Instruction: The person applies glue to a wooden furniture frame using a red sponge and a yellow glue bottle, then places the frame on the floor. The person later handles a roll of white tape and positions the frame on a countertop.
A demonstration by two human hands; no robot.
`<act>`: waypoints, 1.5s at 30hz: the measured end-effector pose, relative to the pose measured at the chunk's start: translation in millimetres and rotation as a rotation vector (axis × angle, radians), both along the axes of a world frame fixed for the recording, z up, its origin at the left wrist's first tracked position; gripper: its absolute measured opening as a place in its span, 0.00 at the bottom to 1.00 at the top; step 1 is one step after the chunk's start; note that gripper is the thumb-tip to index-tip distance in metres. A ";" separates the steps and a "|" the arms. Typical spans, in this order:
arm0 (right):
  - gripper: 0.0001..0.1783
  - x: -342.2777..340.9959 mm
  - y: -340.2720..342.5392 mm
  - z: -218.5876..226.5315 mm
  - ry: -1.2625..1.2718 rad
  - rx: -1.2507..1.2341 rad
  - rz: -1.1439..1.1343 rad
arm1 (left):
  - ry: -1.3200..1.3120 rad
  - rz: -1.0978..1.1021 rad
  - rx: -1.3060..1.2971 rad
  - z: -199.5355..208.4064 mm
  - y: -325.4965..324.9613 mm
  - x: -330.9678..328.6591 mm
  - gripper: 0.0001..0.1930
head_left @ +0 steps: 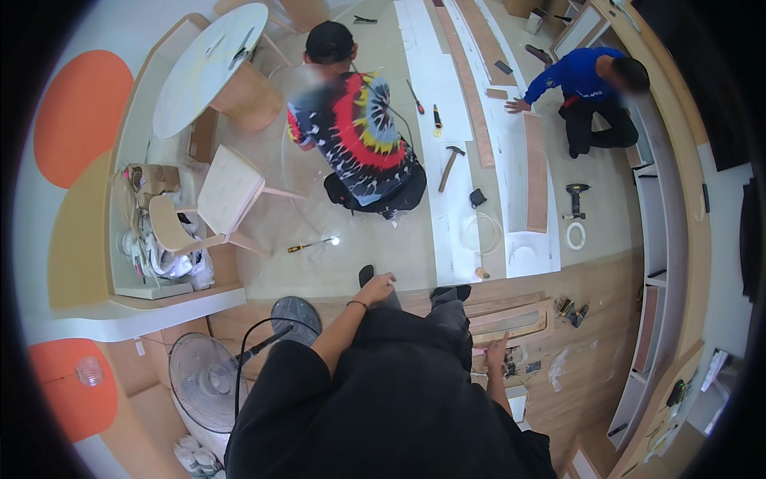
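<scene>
Tan panel (515,322): long, paler middle | left hand (380,288), right hand (496,354): finger closure unclear

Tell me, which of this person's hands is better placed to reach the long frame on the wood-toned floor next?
Probably the right hand: it appears close beside the long frame, whereas the left hand is well off to the left.

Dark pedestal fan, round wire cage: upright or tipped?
Upright: the fan rises on its dark pole from a round dark base lying flat.
</scene>
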State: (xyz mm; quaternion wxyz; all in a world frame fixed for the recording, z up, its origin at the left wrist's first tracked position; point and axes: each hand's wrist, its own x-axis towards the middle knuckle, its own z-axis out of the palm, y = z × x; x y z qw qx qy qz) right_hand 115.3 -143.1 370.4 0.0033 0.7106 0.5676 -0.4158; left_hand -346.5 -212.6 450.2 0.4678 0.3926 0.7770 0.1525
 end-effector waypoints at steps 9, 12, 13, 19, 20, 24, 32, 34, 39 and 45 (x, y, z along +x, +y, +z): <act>0.43 -122.6 -60.0 13.2 0.185 -0.026 -0.054 | 0.136 -0.136 0.149 -49.7 -70.1 -126.4 0.16; 0.43 -136.2 -96.0 47.3 0.101 -0.010 0.010 | 0.045 -0.151 0.130 -44.9 -86.0 -147.3 0.17; 0.43 -155.2 -111.7 58.6 0.097 -0.007 0.012 | 0.061 -0.211 0.111 -43.9 -88.0 -173.1 0.17; 0.44 -231.2 -193.6 116.9 0.173 0.025 -0.437 | -0.109 -0.428 -0.105 -70.3 -123.2 -303.9 0.17; 0.45 -238.2 -208.6 116.5 0.134 -0.009 -0.512 | -0.099 -0.498 -0.165 -69.8 -112.8 -312.3 0.17; 0.44 -269.1 -280.2 129.2 0.103 -0.144 -0.770 | -0.046 -0.674 -0.330 -20.5 -64.3 -323.3 0.19; 0.45 -340.2 -381.6 132.1 0.072 -0.186 -1.056 | -0.165 -0.859 -0.150 30.3 64.7 -266.1 0.23; 0.45 -349.8 -383.9 130.4 0.070 -0.212 -1.027 | -0.200 -0.846 -0.140 61.5 76.7 -236.1 0.24; 0.46 -351.1 -351.5 135.6 0.084 -0.254 -0.887 | -0.213 -0.936 -0.085 61.9 64.8 -218.4 0.22; 0.47 -345.9 -346.3 124.6 0.066 -0.199 -0.783 | -0.273 -0.887 -0.260 13.8 12.1 -256.9 0.19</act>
